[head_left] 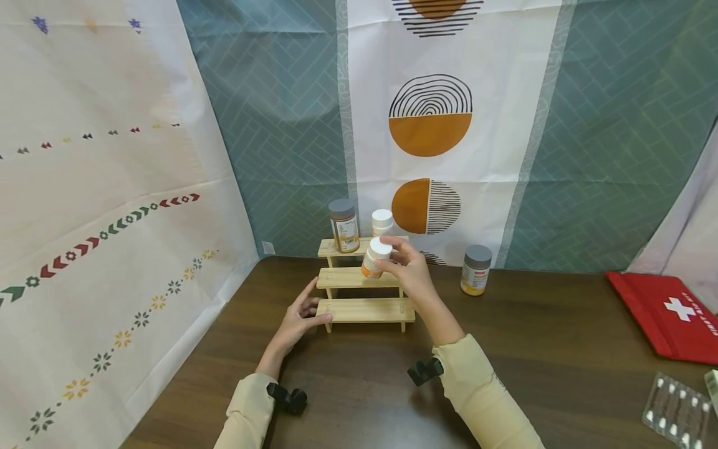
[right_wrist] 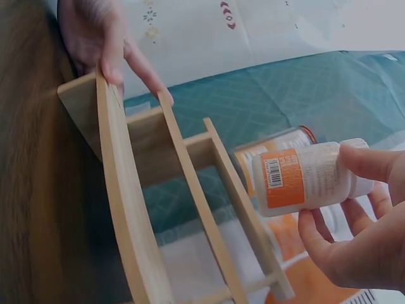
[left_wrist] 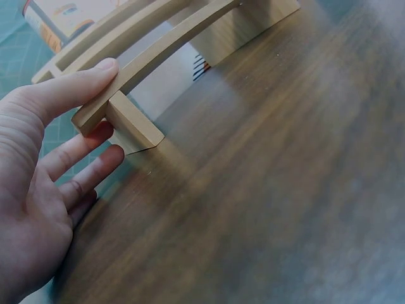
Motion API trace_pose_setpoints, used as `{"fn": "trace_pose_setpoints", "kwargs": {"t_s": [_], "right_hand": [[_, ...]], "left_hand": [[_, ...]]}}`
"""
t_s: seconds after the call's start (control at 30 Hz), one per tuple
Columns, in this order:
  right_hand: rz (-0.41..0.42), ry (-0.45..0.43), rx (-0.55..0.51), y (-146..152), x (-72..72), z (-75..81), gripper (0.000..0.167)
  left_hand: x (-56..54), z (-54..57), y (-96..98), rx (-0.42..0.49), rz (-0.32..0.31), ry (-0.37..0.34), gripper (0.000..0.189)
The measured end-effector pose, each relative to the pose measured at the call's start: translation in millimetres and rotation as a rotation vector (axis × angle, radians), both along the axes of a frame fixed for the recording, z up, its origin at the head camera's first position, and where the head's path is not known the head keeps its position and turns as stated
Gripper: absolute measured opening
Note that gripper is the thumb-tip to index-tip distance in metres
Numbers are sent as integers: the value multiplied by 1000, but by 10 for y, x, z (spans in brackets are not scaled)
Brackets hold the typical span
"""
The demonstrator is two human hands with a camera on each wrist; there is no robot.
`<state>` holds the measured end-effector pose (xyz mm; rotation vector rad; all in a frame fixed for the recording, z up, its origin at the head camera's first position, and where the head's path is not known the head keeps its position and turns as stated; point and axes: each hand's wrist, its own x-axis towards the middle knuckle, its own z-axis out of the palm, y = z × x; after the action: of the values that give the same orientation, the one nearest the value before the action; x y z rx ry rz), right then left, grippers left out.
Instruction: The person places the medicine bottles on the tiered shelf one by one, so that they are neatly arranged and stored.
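My right hand (head_left: 414, 272) pinches a small white pill bottle (head_left: 373, 260) with an orange label by its cap and upper part. It holds the bottle, slightly tilted, over the middle step of a three-tier wooden rack (head_left: 364, 310). My left hand (head_left: 295, 323) grips the rack's left end, the thumb on top of the lowest step and fingertips under its edge in the left wrist view. On the top step stand an amber bottle with a grey cap (head_left: 344, 227) and another white bottle (head_left: 382, 221), partly hidden behind the held one.
A grey-capped bottle (head_left: 475, 270) stands on the table right of the rack. Farther right lie a red first aid pouch (head_left: 667, 317) and a blister pack (head_left: 676, 411). Patterned cloth (head_left: 291, 125) hangs close behind the rack, with white cloth (head_left: 112, 206) on the left.
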<state>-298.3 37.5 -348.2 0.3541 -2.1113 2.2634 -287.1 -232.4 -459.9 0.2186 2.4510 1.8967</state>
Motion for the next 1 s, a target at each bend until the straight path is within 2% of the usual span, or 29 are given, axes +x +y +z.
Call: {"fn": "trace_pose_setpoints", "kwargs": {"t_s": [0.23, 0.6, 0.8, 1.0], "right_hand": [[3, 5, -6, -202, -45, -60, 45], [37, -2, -27, -430, -119, -218, 44], [31, 28, -33, -521, -204, -303, 42], [-5, 77, 21, -637, -249, -347, 38]], "left_hand": [[26, -16, 8, -15, 9, 28, 90], [-10, -20, 22, -7, 7, 13, 90], [4, -11, 41, -18, 2, 32, 89], [11, -16, 4, -4, 8, 39, 89]]}}
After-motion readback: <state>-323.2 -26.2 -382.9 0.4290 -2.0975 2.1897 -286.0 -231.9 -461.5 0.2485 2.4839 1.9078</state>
